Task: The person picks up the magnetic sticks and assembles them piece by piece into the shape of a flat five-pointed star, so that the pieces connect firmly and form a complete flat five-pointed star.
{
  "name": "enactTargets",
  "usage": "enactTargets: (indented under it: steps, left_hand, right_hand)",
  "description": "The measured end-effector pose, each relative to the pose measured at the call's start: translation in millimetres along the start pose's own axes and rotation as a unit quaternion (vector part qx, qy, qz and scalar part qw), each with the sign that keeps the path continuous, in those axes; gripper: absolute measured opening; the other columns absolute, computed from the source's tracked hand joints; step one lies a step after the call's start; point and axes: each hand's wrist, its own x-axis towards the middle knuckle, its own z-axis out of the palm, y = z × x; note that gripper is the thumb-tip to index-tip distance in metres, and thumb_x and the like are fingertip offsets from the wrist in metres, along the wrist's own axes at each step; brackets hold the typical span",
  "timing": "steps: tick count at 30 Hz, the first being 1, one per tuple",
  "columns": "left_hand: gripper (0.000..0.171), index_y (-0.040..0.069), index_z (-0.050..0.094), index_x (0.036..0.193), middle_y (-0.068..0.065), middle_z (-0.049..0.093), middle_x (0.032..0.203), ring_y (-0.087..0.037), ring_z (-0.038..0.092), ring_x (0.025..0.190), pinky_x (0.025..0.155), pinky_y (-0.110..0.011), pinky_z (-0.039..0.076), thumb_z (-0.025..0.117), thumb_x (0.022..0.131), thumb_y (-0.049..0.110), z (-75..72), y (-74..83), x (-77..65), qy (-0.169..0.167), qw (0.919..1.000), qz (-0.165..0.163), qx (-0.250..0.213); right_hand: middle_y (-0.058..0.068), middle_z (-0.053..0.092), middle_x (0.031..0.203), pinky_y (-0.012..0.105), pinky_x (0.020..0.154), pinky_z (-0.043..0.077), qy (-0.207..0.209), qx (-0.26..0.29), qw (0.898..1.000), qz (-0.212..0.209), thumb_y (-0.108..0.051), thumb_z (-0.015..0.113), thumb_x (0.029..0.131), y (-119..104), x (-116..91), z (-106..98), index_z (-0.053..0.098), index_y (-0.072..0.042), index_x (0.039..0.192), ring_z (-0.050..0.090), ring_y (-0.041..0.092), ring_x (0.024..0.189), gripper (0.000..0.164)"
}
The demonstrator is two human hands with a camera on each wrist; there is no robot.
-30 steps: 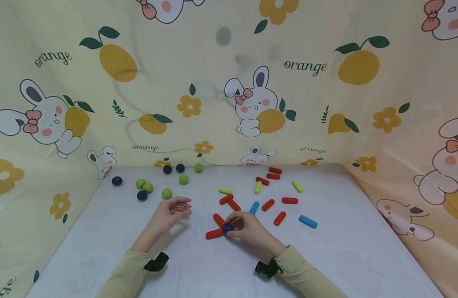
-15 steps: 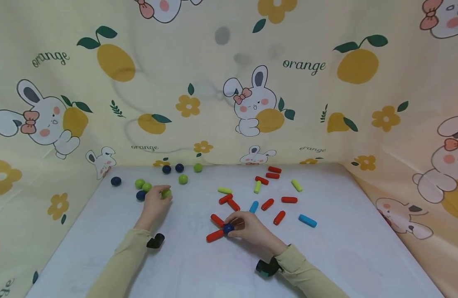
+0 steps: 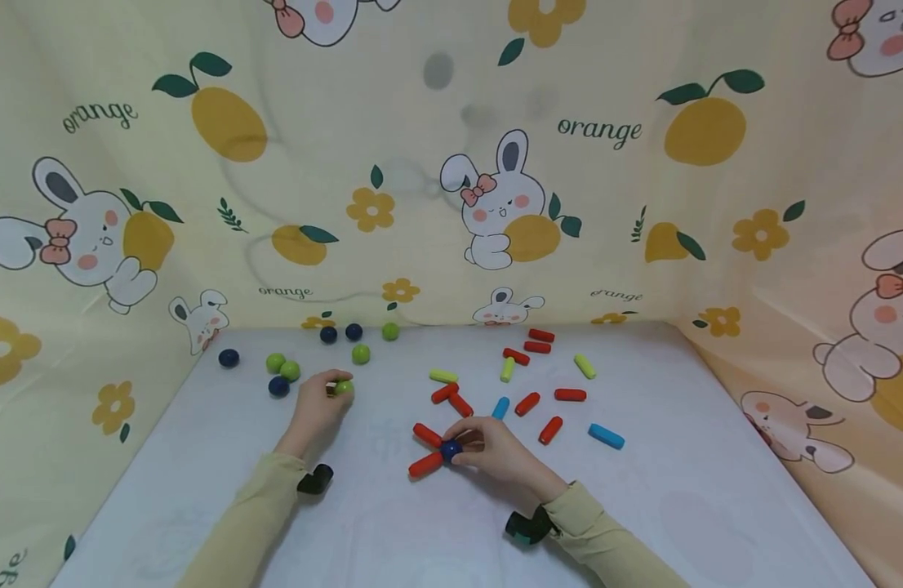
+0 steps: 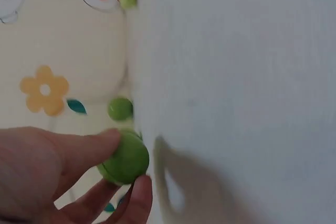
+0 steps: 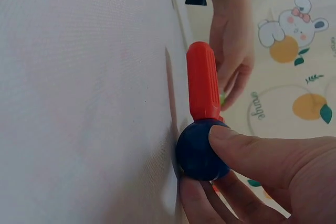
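Note:
My left hand point(image 3: 319, 408) pinches a green ball point(image 4: 125, 158) between thumb and fingers, over the left part of the white table. My right hand point(image 3: 495, 449) grips a dark blue ball point(image 5: 198, 150) near the middle of the table. Two red rods join that ball and spread out to its left, an upper red rod point(image 3: 427, 434) and a lower red rod point(image 3: 425, 465). In the right wrist view one red rod point(image 5: 202, 80) stands out from the ball, and the second is mostly hidden behind it.
Loose green balls point(image 3: 360, 354) and dark blue balls point(image 3: 278, 386) lie at the back left. Several red rods point(image 3: 571, 394), blue rods point(image 3: 607, 436) and yellow-green rods point(image 3: 585, 366) are scattered right of centre. A patterned cloth point(image 3: 393, 163) walls the back and sides of the table point(image 3: 393, 531).
My left hand reached left to a green ball, took hold of it and has begun moving right with it. The right hand stays in place, while the joined red rods turned slightly.

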Motion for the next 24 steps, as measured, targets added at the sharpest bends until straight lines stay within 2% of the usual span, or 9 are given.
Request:
enactTargets:
  steps: [4, 10, 16, 20, 24]
  left_hand:
    - [0.036, 0.002, 0.06, 0.124, -0.014, 0.06, 0.12, -0.027, 0.06, 0.102, 0.089, -0.039, 0.049, 0.066, 0.09, 0.009, 13.4, 10.8, -7.9, -0.034, 0.9979, -0.011, -0.054]
    - [0.032, 0.001, 0.063, 0.119, -0.009, 0.065, 0.108, -0.019, 0.064, 0.092, 0.078, -0.031, 0.054, 0.067, 0.09, 0.015, 37.4, 28.3, -23.0, -0.094, 0.9853, -0.039, -0.137]
    - [0.028, 0.003, 0.065, 0.115, -0.006, 0.066, 0.103, -0.017, 0.064, 0.087, 0.076, -0.031, 0.055, 0.067, 0.091, 0.018, 51.0, 34.8, -29.5, -0.117, 0.9809, -0.033, -0.151]
    - [0.029, 0.003, 0.064, 0.116, -0.007, 0.065, 0.104, -0.017, 0.065, 0.086, 0.077, -0.031, 0.055, 0.066, 0.091, 0.019, 53.8, 37.4, -32.0, -0.131, 0.9773, -0.036, -0.162]
    - [0.03, 0.0, 0.063, 0.116, -0.01, 0.065, 0.103, -0.02, 0.065, 0.087, 0.077, -0.033, 0.056, 0.066, 0.091, 0.016, 55.0, 39.7, -33.8, -0.149, 0.9703, -0.038, -0.187]
  right_hand:
    - [0.0, 0.061, 0.112, 0.035, 0.091, 0.05, -0.005, 0.008, 1.0, -0.002, -0.004, 0.07, 0.086, 0.9, 0.4, -0.5, 0.067, -0.013, 0.111, 0.06, 0.021, 0.106, 0.026]
    - [0.0, 0.061, 0.113, 0.034, 0.092, 0.049, -0.011, 0.004, 1.0, -0.008, -0.004, 0.07, 0.086, 1.9, 0.2, -1.3, 0.066, -0.013, 0.11, 0.06, 0.021, 0.108, 0.026]
    - [-0.001, 0.061, 0.112, 0.033, 0.092, 0.049, -0.012, 0.001, 1.0, -0.009, -0.004, 0.07, 0.086, 3.0, 0.0, -1.6, 0.066, -0.015, 0.109, 0.06, 0.02, 0.108, 0.026]
    - [0.0, 0.061, 0.112, 0.033, 0.092, 0.049, -0.012, 0.002, 1.0, -0.007, -0.004, 0.07, 0.086, 3.4, 0.6, -1.6, 0.066, -0.015, 0.109, 0.06, 0.02, 0.108, 0.025]
    - [0.0, 0.061, 0.112, 0.034, 0.092, 0.05, -0.011, 0.0, 1.0, -0.005, -0.005, 0.07, 0.086, 3.2, 0.7, -1.5, 0.066, -0.015, 0.109, 0.06, 0.021, 0.108, 0.025]
